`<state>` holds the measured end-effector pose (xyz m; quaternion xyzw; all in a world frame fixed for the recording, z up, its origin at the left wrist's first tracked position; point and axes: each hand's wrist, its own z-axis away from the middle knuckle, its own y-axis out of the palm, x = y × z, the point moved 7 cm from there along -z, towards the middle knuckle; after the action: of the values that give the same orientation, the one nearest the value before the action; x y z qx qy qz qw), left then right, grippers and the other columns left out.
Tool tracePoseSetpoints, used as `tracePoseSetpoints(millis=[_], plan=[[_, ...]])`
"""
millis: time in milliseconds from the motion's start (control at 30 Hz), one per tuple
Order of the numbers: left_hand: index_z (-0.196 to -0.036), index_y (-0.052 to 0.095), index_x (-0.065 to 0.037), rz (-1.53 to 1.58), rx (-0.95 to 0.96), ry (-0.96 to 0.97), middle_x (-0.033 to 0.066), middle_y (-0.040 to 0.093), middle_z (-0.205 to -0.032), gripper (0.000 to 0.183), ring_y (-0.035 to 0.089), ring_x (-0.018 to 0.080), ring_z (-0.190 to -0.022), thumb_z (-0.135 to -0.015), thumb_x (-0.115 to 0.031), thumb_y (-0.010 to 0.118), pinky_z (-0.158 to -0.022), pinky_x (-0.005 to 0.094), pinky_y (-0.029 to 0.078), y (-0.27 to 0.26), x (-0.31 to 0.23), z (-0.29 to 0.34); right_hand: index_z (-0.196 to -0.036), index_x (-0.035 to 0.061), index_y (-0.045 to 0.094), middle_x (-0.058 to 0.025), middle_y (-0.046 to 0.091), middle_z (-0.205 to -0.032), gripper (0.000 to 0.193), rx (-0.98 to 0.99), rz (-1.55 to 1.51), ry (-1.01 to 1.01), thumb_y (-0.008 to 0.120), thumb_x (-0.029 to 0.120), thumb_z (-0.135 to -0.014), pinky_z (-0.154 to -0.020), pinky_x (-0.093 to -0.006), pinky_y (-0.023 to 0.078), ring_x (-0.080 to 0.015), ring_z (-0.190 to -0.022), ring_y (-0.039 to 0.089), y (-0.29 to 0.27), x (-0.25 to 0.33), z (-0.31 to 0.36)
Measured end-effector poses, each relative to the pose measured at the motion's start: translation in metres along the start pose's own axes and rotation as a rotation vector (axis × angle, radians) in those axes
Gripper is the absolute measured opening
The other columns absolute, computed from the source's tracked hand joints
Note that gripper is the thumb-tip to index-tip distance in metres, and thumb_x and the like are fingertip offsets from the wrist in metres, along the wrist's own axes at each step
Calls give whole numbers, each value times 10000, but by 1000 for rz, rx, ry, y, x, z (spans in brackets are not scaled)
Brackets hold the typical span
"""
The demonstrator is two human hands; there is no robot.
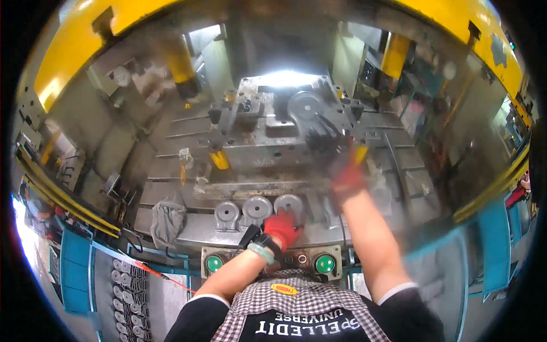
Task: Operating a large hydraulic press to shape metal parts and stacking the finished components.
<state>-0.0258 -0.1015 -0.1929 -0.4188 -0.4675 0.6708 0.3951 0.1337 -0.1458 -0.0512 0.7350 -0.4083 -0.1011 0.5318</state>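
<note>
My left hand (283,228), in a red glove, is closed over the lower end of a round grey metal part (288,204) with a hole in its middle. Two similar parts, a metal part (257,210) and a leftmost metal part (227,213), lie in a row beside it on the press's front ledge. My right hand (336,157), gloved in red and black, reaches forward over the steel die (262,148). Motion smears its fingers, so their grip is unclear. Just beyond them, a round metal disc-shaped piece (307,107) sits on the die.
A grey rag (167,221) lies left on the ledge. Below the ledge is a control panel with a left green button (214,263) and a right green button (325,263). Several stacked metal parts (130,296) stand lower left. Yellow press frame (137,11) arches overhead.
</note>
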Motion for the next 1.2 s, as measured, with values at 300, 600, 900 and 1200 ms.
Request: tracePoseSetpoints(millis=[300, 600, 900, 1200], plan=[[-1233, 418, -70, 363, -300, -130, 203, 439, -1232, 598, 501, 358, -1036, -777, -441, 531, -856, 400, 415, -81, 105, 59, -1124, 71, 512, -113, 553, -1115, 457, 22, 479, -194, 306, 415, -905, -877, -415, 429, -272, -972, 545, -76, -5, -159], [-1202, 450, -73, 540, -319, -431, 184, 510, -1132, 562, 529, 338, -986, -790, -447, 530, -823, 392, 422, -66, 188, 108, -1155, 77, 484, -98, 532, -1131, 511, -47, 1157, -227, 427, 484, -851, -924, -403, 368, -273, -1066, 472, -46, 7, -119], [-1034, 592, -74, 205, 394, -407, 181, 585, -1028, 490, 546, 308, -993, -774, -472, 472, -854, 393, 409, 70, 225, 165, -1056, -8, 529, -186, 577, -1037, 410, -45, 1729, 837, 410, 341, -878, -823, -363, 417, -305, -968, 547, -68, -41, 208], [-1232, 405, 0, 27, 363, -503, 234, 445, -1218, 637, 466, 349, -1102, -752, -414, 468, -926, 390, 384, 142, 221, 172, -1177, 61, 457, -200, 442, -1223, 516, 241, 2248, 836, 520, 402, -794, -717, -405, 477, -333, -872, 581, -120, -53, 353]])
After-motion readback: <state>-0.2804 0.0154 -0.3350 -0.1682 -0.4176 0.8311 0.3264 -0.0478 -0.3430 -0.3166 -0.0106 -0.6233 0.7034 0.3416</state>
